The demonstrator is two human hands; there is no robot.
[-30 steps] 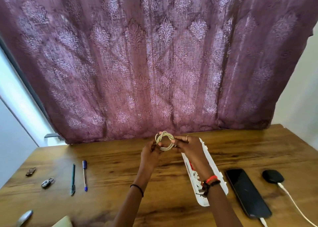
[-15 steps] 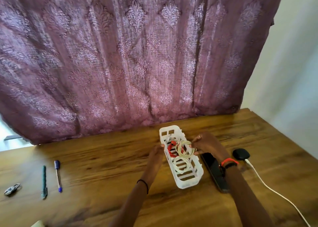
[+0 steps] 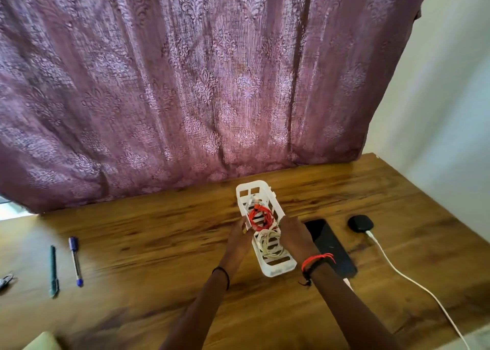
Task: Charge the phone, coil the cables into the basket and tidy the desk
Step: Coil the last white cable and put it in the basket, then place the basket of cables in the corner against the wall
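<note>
A white slotted basket point(image 3: 278, 267) lies lengthwise on the wooden desk point(image 3: 159, 233). Inside it are a red coiled cable point(image 3: 259, 217) and, nearer to me, a white coiled cable point(image 3: 267, 243). My left hand point(image 3: 240, 234) grips the basket's left wall. My right hand point(image 3: 293, 234) holds the right wall, its fingers hidden over the rim. Just right of the basket a black phone point(image 3: 331, 249) lies flat, partly covered by my right wrist. A black charger point(image 3: 360, 223) sits beyond it, and its white cable point(image 3: 413, 280) runs toward the desk's near right edge.
A green pen point(image 3: 53, 270) and a blue pen point(image 3: 75, 261) lie side by side at the left. A small metal item point(image 3: 5, 280) is at the far left edge. A purple curtain point(image 3: 185, 84) hangs behind the desk, with a pale wall point(image 3: 437, 111) to the right.
The white coil I held up between both hands now lies in the basket. Both hands have come down onto the basket's side walls. My view has swung to the right.
</note>
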